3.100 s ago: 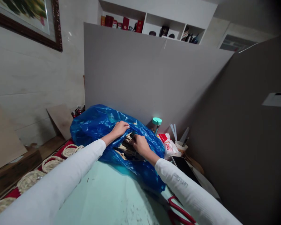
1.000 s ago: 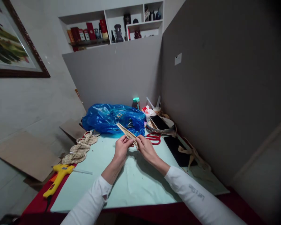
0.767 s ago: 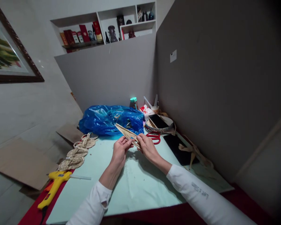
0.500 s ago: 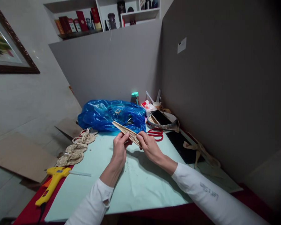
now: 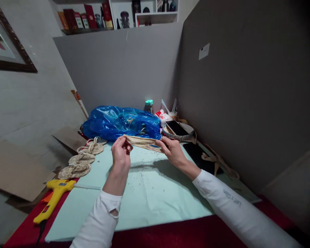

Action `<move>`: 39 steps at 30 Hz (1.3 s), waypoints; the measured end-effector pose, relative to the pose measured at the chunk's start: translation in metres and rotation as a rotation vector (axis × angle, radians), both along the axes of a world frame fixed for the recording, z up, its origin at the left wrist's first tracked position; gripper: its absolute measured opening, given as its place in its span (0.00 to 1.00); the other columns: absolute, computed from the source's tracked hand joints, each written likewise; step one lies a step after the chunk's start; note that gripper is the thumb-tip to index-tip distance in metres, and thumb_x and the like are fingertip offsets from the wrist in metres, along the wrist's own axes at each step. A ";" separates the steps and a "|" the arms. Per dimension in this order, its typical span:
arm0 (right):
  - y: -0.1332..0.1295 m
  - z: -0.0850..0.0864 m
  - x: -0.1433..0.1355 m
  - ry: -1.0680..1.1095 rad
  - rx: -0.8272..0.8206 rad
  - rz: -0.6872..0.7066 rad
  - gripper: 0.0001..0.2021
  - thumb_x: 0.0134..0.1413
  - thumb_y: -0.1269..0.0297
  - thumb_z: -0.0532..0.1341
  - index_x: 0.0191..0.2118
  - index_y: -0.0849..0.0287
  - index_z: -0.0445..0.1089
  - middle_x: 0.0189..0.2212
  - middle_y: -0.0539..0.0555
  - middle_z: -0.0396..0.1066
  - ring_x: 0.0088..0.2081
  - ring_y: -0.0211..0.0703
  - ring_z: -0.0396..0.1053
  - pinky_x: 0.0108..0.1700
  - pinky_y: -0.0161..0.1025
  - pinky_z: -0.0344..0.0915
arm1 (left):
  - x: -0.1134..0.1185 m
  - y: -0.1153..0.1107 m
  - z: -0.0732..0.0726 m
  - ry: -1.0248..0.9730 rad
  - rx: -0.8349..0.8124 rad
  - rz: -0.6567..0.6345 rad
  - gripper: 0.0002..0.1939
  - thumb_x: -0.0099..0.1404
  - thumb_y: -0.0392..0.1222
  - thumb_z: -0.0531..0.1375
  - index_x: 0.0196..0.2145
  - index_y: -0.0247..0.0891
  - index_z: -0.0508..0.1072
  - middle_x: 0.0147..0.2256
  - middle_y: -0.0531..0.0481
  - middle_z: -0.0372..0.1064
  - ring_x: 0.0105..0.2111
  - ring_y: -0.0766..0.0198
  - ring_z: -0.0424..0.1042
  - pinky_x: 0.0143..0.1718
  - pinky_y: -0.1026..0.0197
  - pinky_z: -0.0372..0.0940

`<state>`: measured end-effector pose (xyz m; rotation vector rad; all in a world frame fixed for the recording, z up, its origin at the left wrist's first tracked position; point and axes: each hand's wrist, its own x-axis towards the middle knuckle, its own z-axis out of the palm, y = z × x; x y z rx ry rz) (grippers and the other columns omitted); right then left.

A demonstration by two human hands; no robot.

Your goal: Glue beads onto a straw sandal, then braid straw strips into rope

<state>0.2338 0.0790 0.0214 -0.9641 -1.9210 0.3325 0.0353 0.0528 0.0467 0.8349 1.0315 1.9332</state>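
A pale tan strip of dried husk (image 5: 142, 142) is stretched between my two hands above the table sheet. My left hand (image 5: 121, 151) pinches its left end between thumb and fingers. At the other end, my right hand (image 5: 172, 148) grips the strip, with the thumb lying over it. The strip looks streaked and creased, with a gap near the right thumb through which blue shows. Behind it lies a crumpled blue plastic bag (image 5: 105, 120). Small dark crumbs are scattered on the pale green sheet (image 5: 144, 206) below my hands.
At left are several braided straw pieces (image 5: 76, 169) and a yellow glue gun (image 5: 53, 199) with a glue stick. Back right, a phone (image 5: 177, 127) rests on a round basket (image 5: 189, 137). A black tablet-like slab (image 5: 196, 155) lies nearer. Grey panels (image 5: 119, 69) stand behind.
My hands have moved apart, the left one leftward and the right one rightward. The husk strip, bunched and slanted before, is now spread wider and nearly level.
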 end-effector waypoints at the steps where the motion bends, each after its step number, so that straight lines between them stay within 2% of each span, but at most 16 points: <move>1: 0.002 0.002 0.003 0.028 0.004 -0.020 0.18 0.62 0.54 0.51 0.24 0.58 0.60 0.18 0.47 0.58 0.21 0.34 0.55 0.26 0.32 0.49 | -0.002 0.001 0.000 0.020 0.000 0.015 0.11 0.51 0.44 0.60 0.21 0.39 0.61 0.16 0.61 0.51 0.14 0.74 0.50 0.17 0.67 0.48; 3: 0.005 0.006 0.008 0.068 0.010 -0.054 0.19 0.62 0.53 0.50 0.23 0.59 0.59 0.18 0.46 0.57 0.21 0.34 0.54 0.26 0.32 0.49 | -0.006 0.001 0.000 0.065 0.003 0.084 0.11 0.53 0.45 0.60 0.22 0.39 0.61 0.16 0.60 0.53 0.15 0.72 0.51 0.18 0.66 0.48; 5: 0.008 0.007 0.012 0.060 0.011 -0.051 0.20 0.62 0.53 0.51 0.23 0.59 0.60 0.17 0.46 0.56 0.21 0.33 0.53 0.26 0.31 0.49 | -0.006 -0.002 0.003 0.116 0.027 0.208 0.09 0.56 0.45 0.59 0.26 0.39 0.64 0.21 0.57 0.59 0.19 0.70 0.56 0.21 0.66 0.53; 7: 0.008 0.007 0.013 -0.001 -0.008 0.027 0.19 0.61 0.53 0.53 0.24 0.60 0.63 0.17 0.46 0.58 0.21 0.33 0.54 0.25 0.31 0.50 | -0.001 -0.008 0.007 0.185 0.076 0.322 0.07 0.58 0.44 0.59 0.31 0.39 0.68 0.30 0.53 0.67 0.29 0.66 0.65 0.30 0.65 0.59; 8: 0.007 0.006 0.012 -0.048 -0.025 0.095 0.19 0.60 0.53 0.53 0.24 0.60 0.65 0.18 0.46 0.60 0.20 0.32 0.55 0.25 0.31 0.50 | 0.003 -0.012 0.008 0.282 0.099 0.311 0.07 0.58 0.44 0.60 0.34 0.40 0.70 0.36 0.51 0.69 0.37 0.63 0.66 0.36 0.64 0.60; 10: 0.004 0.004 0.009 -0.125 -0.048 0.223 0.18 0.60 0.53 0.54 0.25 0.61 0.67 0.18 0.47 0.62 0.21 0.32 0.57 0.26 0.31 0.51 | 0.014 -0.019 0.008 0.569 0.113 0.116 0.09 0.56 0.42 0.62 0.37 0.42 0.73 0.44 0.49 0.70 0.47 0.58 0.64 0.45 0.62 0.59; 11: 0.002 0.004 0.008 -0.138 -0.057 0.263 0.18 0.60 0.54 0.54 0.26 0.61 0.68 0.19 0.47 0.63 0.21 0.33 0.58 0.26 0.31 0.52 | 0.020 -0.021 0.005 0.709 0.100 -0.028 0.09 0.55 0.40 0.63 0.36 0.42 0.75 0.43 0.48 0.71 0.47 0.56 0.65 0.45 0.61 0.59; 13: 0.000 0.006 0.006 -0.076 -0.096 0.273 0.16 0.57 0.54 0.57 0.27 0.61 0.69 0.21 0.49 0.66 0.23 0.34 0.61 0.27 0.31 0.54 | 0.030 -0.023 -0.002 0.875 0.048 -0.267 0.04 0.54 0.38 0.63 0.31 0.41 0.76 0.34 0.49 0.74 0.37 0.57 0.69 0.40 0.60 0.61; 14: 0.000 0.008 0.006 -0.004 -0.130 0.256 0.14 0.55 0.54 0.59 0.28 0.61 0.69 0.22 0.50 0.67 0.24 0.35 0.62 0.28 0.32 0.56 | 0.033 -0.024 -0.006 0.879 0.017 -0.324 0.01 0.54 0.37 0.63 0.27 0.41 0.75 0.27 0.51 0.73 0.30 0.60 0.69 0.35 0.61 0.61; 16: 0.001 0.013 0.006 0.201 -0.227 0.228 0.13 0.49 0.54 0.63 0.32 0.60 0.68 0.24 0.49 0.68 0.23 0.35 0.62 0.27 0.32 0.58 | 0.039 -0.023 -0.012 0.844 -0.039 -0.365 0.06 0.56 0.39 0.60 0.23 0.40 0.72 0.20 0.53 0.68 0.21 0.64 0.65 0.26 0.63 0.60; 20: 0.002 0.021 0.004 0.580 -0.425 0.310 0.16 0.46 0.57 0.66 0.38 0.58 0.65 0.25 0.46 0.65 0.23 0.34 0.61 0.26 0.32 0.59 | 0.046 -0.022 -0.018 0.671 -0.129 -0.388 0.11 0.60 0.48 0.57 0.26 0.39 0.69 0.21 0.53 0.67 0.17 0.67 0.66 0.19 0.65 0.61; 25: -0.006 0.014 -0.005 0.473 -0.583 0.451 0.09 0.55 0.60 0.59 0.34 0.62 0.68 0.28 0.50 0.67 0.29 0.36 0.63 0.31 0.34 0.60 | 0.051 -0.022 -0.021 0.266 -0.274 -0.460 0.12 0.54 0.48 0.65 0.30 0.37 0.72 0.25 0.49 0.72 0.19 0.65 0.70 0.22 0.63 0.66; 30: -0.011 0.011 -0.005 0.483 -0.647 0.407 0.10 0.58 0.62 0.56 0.28 0.61 0.63 0.25 0.48 0.59 0.28 0.35 0.58 0.30 0.33 0.55 | 0.049 -0.026 -0.016 0.215 -0.364 -0.411 0.13 0.55 0.49 0.65 0.29 0.35 0.75 0.25 0.51 0.70 0.24 0.67 0.68 0.27 0.67 0.63; 33: -0.012 0.014 -0.004 0.484 -0.743 0.453 0.11 0.61 0.60 0.53 0.30 0.60 0.62 0.24 0.47 0.58 0.27 0.35 0.56 0.29 0.34 0.53 | 0.050 -0.029 -0.009 0.109 -0.386 -0.500 0.12 0.60 0.47 0.63 0.30 0.33 0.75 0.25 0.51 0.68 0.26 0.68 0.66 0.30 0.67 0.61; 36: -0.015 0.015 -0.004 0.525 -0.823 0.517 0.12 0.63 0.59 0.51 0.32 0.60 0.62 0.23 0.47 0.57 0.26 0.35 0.55 0.29 0.35 0.52 | 0.054 -0.031 -0.007 -0.014 -0.407 -0.604 0.13 0.63 0.46 0.60 0.32 0.32 0.75 0.26 0.50 0.68 0.25 0.69 0.65 0.28 0.67 0.61; 39: -0.019 0.015 -0.006 0.565 -0.850 0.501 0.12 0.63 0.55 0.53 0.34 0.60 0.61 0.23 0.46 0.57 0.25 0.34 0.55 0.28 0.34 0.52 | 0.055 -0.031 -0.011 -0.008 -0.450 -0.576 0.12 0.62 0.47 0.61 0.33 0.34 0.73 0.23 0.55 0.62 0.20 0.73 0.57 0.22 0.70 0.55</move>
